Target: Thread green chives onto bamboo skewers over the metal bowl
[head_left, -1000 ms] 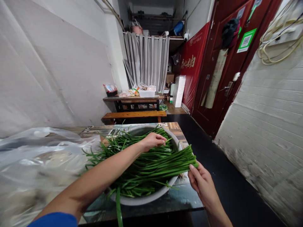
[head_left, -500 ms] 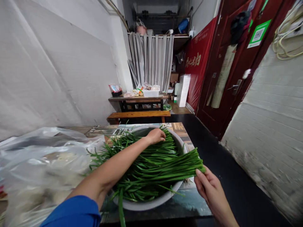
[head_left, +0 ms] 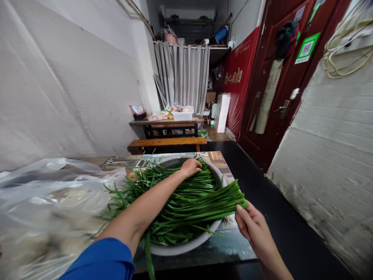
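Chives (head_left: 186, 206), long and green, lie heaped in a wide pale basin (head_left: 186, 245) that sits on the near bench (head_left: 221, 161), their cut ends fanning toward the right rim. Left hand (head_left: 190, 167) reaches across to the far side of the basin, fingers curled down onto the stalks there; whether it truly pinches any of them cannot be told. Right hand (head_left: 253, 225) waits at the near right, fingers loosely extended, fingertips touching the trimmed ends of a bundle that overhangs the rim; it steadies rather than clenches. Compared with the frame a second ago, the left hand has closed from a half-open reach into a curled hold and sits slightly farther over the pile, while the right hand has kept its station at the bundle's end, which suggests that sorting or gathering of the stalks is under way and not finished. The blue sleeve (head_left: 100, 260) now shows at the near edge where only bare forearm appeared earlier, and the view has swung slightly left again after drifting right half a second ago. A crumpled clear plastic bag (head_left: 52, 202) covers the bench to the left of the basin. Farther off stand a second table (head_left: 166, 122) with a white tub, a grey curtain (head_left: 182, 74), and a red door (head_left: 279, 77) on the right.
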`<state>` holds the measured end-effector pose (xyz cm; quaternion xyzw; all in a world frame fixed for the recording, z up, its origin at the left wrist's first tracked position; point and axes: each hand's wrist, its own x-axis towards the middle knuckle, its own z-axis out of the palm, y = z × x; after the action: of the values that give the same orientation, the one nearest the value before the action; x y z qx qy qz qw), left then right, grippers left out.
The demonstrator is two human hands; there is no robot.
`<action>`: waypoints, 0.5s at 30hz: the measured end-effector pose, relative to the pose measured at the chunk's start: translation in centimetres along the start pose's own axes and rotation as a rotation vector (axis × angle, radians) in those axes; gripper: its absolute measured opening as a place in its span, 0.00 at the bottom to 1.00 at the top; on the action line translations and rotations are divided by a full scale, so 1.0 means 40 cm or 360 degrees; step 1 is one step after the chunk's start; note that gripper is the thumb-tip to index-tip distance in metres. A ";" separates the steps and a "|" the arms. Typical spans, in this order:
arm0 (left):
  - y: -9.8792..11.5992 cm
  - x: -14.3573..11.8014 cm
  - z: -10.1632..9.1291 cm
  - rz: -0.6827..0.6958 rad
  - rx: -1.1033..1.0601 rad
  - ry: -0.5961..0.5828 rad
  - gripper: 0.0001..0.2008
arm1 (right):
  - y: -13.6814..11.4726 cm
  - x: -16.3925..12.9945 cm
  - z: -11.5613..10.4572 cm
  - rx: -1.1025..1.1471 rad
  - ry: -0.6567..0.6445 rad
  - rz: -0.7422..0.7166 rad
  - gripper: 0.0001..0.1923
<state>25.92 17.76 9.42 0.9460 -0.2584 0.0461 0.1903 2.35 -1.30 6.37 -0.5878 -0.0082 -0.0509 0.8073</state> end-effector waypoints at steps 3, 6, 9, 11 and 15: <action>-0.002 0.000 0.003 -0.0024 -0.0079 0.0010 0.07 | 0.000 0.002 0.002 0.0017 -0.0002 -0.0002 0.10; 0.008 0.002 -0.002 -0.0041 -0.0161 0.0064 0.06 | 0.001 0.003 0.002 0.0027 -0.0012 0.0004 0.10; 0.036 0.001 -0.018 -0.0011 -0.0246 0.0146 0.07 | 0.002 0.002 0.000 0.0018 -0.0014 -0.0005 0.10; 0.067 -0.007 -0.034 0.0052 -0.0369 0.0167 0.09 | 0.001 0.002 -0.001 0.0012 -0.0011 -0.0013 0.10; 0.154 -0.051 -0.058 0.0224 -0.0962 -0.0047 0.09 | -0.007 0.003 0.002 0.0023 -0.0008 -0.0004 0.11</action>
<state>21.05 14.72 13.25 0.8268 -0.3281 -0.0336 0.4556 2.44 -1.33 6.66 -0.5820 -0.0113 -0.0504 0.8115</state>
